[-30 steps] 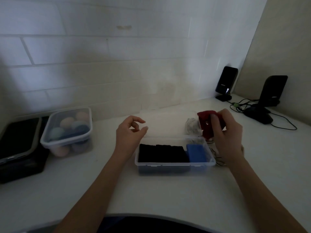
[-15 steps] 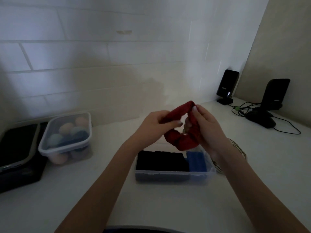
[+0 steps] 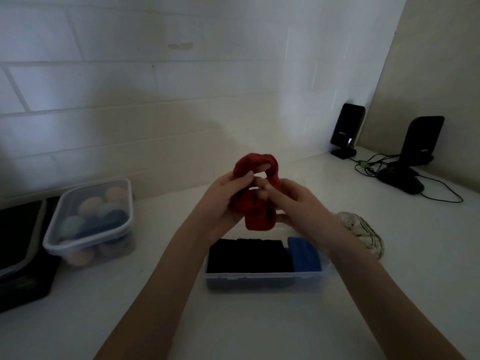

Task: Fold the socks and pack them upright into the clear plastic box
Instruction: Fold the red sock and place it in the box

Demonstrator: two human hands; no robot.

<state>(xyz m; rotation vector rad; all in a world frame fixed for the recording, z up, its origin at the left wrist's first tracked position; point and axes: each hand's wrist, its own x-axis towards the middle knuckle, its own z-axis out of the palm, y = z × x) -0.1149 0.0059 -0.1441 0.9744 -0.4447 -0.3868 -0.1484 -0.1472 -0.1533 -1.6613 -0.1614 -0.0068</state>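
White counter under dim light, pale brick wall behind, and I'm working just above the middle of it. My left hand (image 3: 220, 201) is clamped on the crumpled dark red sock (image 3: 255, 198), thumb pinching the upper loop, while my right hand (image 3: 298, 201) grips the same sock from the other side, fingers closed into the fabric. It hangs in the air between both hands, bunched and looped rather than flat, so I'd call the fold only begun.

Right below sits the clear plastic box (image 3: 265, 280), close to me on the counter. A row of black folded socks (image 3: 246, 254) already stands in it, filling the left and middle, and one blue folded sock (image 3: 305, 254) stands at the right end. It looks nearly full; whether the red one fits beside the blue I can't tell from here.

Behind my right wrist lies a pale striped sock (image 3: 363, 229), loose on the counter, not yet folded. So by my reckoning two items remain: this red one and that pale one.

Further out, left, a lidded clear tub of pastel rounded things (image 3: 91, 219) beside a dark flat case (image 3: 18, 245). Far right corner: two black upright speakers (image 3: 346, 131) with a tangle of cables (image 3: 374, 165).
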